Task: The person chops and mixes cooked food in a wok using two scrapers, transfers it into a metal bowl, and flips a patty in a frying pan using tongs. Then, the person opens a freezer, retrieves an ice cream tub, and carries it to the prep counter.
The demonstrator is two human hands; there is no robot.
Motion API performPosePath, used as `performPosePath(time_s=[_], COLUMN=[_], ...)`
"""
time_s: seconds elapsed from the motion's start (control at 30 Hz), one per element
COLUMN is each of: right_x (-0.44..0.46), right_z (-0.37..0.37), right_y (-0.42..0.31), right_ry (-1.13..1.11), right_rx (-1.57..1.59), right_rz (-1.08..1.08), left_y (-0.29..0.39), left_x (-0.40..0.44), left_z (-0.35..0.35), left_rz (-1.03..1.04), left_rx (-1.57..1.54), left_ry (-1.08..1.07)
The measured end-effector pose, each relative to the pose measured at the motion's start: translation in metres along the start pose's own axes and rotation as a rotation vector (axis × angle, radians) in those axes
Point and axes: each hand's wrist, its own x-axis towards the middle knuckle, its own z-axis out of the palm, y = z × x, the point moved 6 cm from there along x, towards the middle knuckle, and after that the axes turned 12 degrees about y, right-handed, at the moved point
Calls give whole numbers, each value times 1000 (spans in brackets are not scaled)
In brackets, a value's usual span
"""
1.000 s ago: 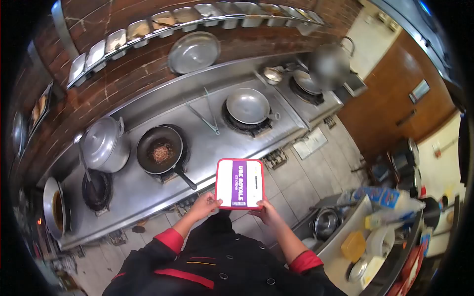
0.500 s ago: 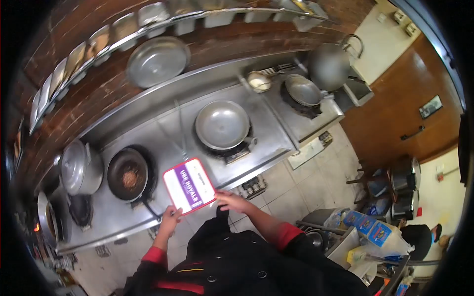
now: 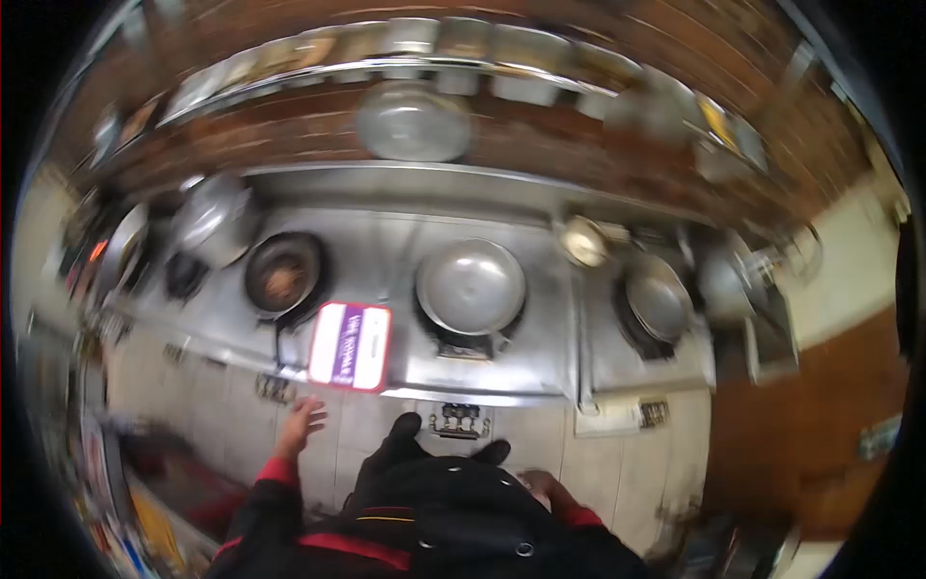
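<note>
A white, purple and red ice cream container [image 3: 349, 345] rests at the front edge of the steel counter, touched by neither hand. Just below it is my left hand [image 3: 303, 421], its fingers apart and holding nothing. My right hand [image 3: 536, 482] hangs low beside my body, blurred, so its fingers cannot be made out. Behind the container to the left, a dark frying pan [image 3: 283, 275] with brown food in it sits on a burner. A silver pan [image 3: 471, 287] stands on the burner to the right.
A lidded pot [image 3: 214, 220] stands at the left, near a wide pan [image 3: 125, 249]. Further right are a small bowl [image 3: 585, 241] and another pan [image 3: 659, 297]. Metal trays [image 3: 460, 43] line a wall rack above.
Both hands have let go of the container, which now sits on the counter. My left hand is just below it, and my right hand has dropped to my side. The view has turned.
</note>
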Motion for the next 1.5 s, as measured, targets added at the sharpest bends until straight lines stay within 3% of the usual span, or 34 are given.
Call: performPosePath(time_s=[0.07,0.1,0.13,0.17,0.27,0.37,0.43,0.53,0.63,0.7,0.83,0.97,1.03,1.1,1.13,1.17,1.3,1.33,1.5], right_x=[-30,-32,-6,-3,31,73,94,111,116,111,103,98,98,97,96,94,87,86,89], right_z=[-53,-108,-215,-257,-287,-310,-322,-321,-313,-305,-286,-262,-252,-247,-246,-245,-241,-240,-232], right_y=[-18,-50,-169,-205,-199,-222,-249,-289,-325,-344,-376,-399,-408,-415,-419,-423,-435,-435,-441], right_ry=[-11,37,-29,-17,-36,-121,-180,-280,-375,-442,-569,-704,-756,-798,-817,-838,-913,-928,-963], right_rx=[659,884,731,640,510,428,402,388,391,394,401,379,363,351,344,340,325,320,271], right_rz=[538,983,871,843,694,520,404,237,106,42,-62,-146,-181,-219,-237,-260,-310,-316,-323], left_y=[-53,-95,-128,-164,-242,-264,-316,-352,-348,-353,-351,-368,-388,-362,-400,-386,-356,-314,-275], left_x=[-38,-52,-74,-94,-180,-291,-301,-307,-316,-326,-370,-442,-463,-505,-494,-515,-557,-580,-594], left_z=[6,9,22,31,83,121,132,134,124,124,133,130,119,102,81,67,19,24,33], left_rz=[-54,-67,-117,-167,-174,-586,-550,-416,-343,-265,-215,-437,-417,-490,-414,-458,-124,-142,-153], left_rx=[1,-42,67,197,457,96,-83,-55,114,385,230,-109,-67,204,401,291,-198,-283,-297], left_ry=[74,34,51,61,-122,-85,4,183,215,328,348,416,403,375,407,535,894,957,925])
